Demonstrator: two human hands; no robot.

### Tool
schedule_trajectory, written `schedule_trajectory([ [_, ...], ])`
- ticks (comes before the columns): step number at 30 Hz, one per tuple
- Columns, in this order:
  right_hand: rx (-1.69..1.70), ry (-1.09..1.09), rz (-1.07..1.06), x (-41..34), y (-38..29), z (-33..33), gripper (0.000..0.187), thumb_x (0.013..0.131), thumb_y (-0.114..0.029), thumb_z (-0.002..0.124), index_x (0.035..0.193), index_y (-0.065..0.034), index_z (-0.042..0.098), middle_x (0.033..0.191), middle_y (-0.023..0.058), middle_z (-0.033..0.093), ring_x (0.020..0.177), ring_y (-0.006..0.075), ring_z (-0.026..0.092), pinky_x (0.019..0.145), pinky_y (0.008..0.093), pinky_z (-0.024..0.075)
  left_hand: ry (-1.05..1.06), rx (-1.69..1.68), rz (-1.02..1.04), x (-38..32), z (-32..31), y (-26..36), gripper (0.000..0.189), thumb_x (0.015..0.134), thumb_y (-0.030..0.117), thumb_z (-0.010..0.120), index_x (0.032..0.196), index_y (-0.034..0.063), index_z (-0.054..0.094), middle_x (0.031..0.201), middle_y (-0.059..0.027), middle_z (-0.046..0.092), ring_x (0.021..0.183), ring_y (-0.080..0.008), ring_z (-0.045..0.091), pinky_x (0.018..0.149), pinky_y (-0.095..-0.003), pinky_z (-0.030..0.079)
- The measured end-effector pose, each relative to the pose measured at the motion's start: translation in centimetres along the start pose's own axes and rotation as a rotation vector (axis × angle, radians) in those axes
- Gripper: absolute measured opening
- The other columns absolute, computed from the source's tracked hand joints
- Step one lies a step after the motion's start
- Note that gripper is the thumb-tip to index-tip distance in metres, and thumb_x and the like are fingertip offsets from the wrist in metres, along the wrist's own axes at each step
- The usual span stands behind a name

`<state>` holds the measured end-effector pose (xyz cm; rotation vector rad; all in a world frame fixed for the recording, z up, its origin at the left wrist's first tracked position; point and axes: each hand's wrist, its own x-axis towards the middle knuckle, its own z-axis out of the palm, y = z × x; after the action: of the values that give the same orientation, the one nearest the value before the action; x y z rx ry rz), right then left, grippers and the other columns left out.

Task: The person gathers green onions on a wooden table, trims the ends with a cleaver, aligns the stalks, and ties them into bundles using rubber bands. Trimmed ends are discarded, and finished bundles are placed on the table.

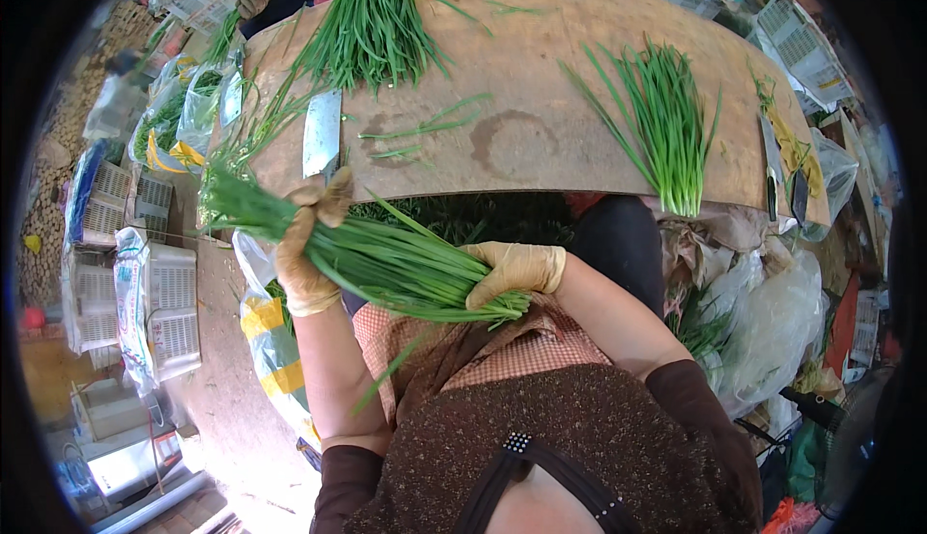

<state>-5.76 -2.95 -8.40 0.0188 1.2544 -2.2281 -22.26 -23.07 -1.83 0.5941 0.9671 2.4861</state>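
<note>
A large bunch of green garlic chives (405, 262) lies across my lap, gripped in both gloved hands. My left hand (308, 244) wraps the leafy part, its thumb raised, and the leaf tips beyond it are blurred. Around the stem end my right hand (510, 273) is closed. Just past my left hand, a cleaver (321, 132) rests on the wooden table (449, 165) with its handle toward me. Another bunch of chives (670, 125) sits at the right, stems at the near edge. A bigger pile of chives (373, 27) stands at the far left, and loose leaves (427, 127) lie between.
A knife (770, 165) lies at the table's right end beside a yellow cloth (786, 132). Plastic bags (764, 324) crowd the floor at right, near a fan (862, 432). White crates (174, 302) stand at left. Another person's gloved hand (253, 4) holds chives at far left.
</note>
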Motion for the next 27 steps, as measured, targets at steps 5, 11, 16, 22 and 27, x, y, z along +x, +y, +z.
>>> schedule_trajectory([
  [5, 0.351, 0.047, -0.192, 1.6, -0.1, -0.2, 0.043, 0.093, -0.022, 0.064, 0.128, -0.0008, 0.053, 0.115, 0.0072, 0.063, 0.101, 0.0142, 0.062, 0.09, 0.028, 0.0511, -0.005, -0.118, 0.028, -0.9, 0.2, 0.2, 0.015, 0.089, 0.017, 0.061, 0.101, 0.0065, 0.062, 0.081, -0.0071, 0.059, 0.113, -0.0347, 0.058, 0.11, -0.055, 0.032],
  [11, 0.29, 0.307, -0.289, 3.8, 1.4, -1.2, 0.023, 0.094, -0.02, 0.062, 0.108, -0.0023, 0.063, 0.098, 0.0069, 0.067, 0.089, 0.015, 0.063, 0.082, 0.0283, 0.0527, -0.046, -0.196, -0.034, -1.8, 0.0, -0.2, 0.013, 0.092, 0.018, 0.06, 0.101, 0.0093, 0.063, 0.079, -0.0037, 0.059, 0.092, -0.0254, 0.063, 0.1, -0.0495, 0.039],
  [16, 0.609, 0.287, -0.405, 2.8, 1.4, -2.7, 0.017, 0.094, -0.018, 0.06, 0.1, -0.0025, 0.063, 0.072, -0.0004, 0.052, 0.066, 0.0121, 0.049, 0.065, 0.027, 0.0435, 0.042, -0.277, 0.012, -2.0, -1.7, 0.4, 0.012, 0.095, 0.015, 0.056, 0.104, 0.0081, 0.059, 0.072, 0.0019, 0.049, 0.074, -0.0163, 0.053, 0.09, -0.0404, 0.043],
  [22, 0.827, 0.437, -0.435, 0.7, 1.2, -5.4, 0.016, 0.097, -0.02, 0.053, 0.094, -0.0055, 0.06, 0.056, -0.0058, 0.028, 0.046, 0.0084, 0.026, 0.049, 0.0255, 0.0257, 0.346, -0.377, 0.042, -2.5, -6.5, 1.1, 0.029, 0.098, 0.011, 0.051, 0.07, 0.0105, 0.044, 0.059, 0.0024, 0.036, 0.057, -0.0138, 0.043, 0.077, -0.0356, 0.045],
  [27, 0.71, 0.487, -0.442, -0.8, 1.2, -7.1, 0.014, 0.096, -0.018, 0.053, 0.091, -0.007, 0.06, 0.053, -0.0069, 0.025, 0.044, 0.0073, 0.022, 0.042, 0.0243, 0.0187, 0.576, -0.363, 0.093, -4.0, -11.0, 0.3, 0.034, 0.099, 0.015, 0.048, 0.065, 0.0134, 0.042, 0.055, 0.0029, 0.037, 0.052, -0.0138, 0.044, 0.07, -0.036, 0.046],
])
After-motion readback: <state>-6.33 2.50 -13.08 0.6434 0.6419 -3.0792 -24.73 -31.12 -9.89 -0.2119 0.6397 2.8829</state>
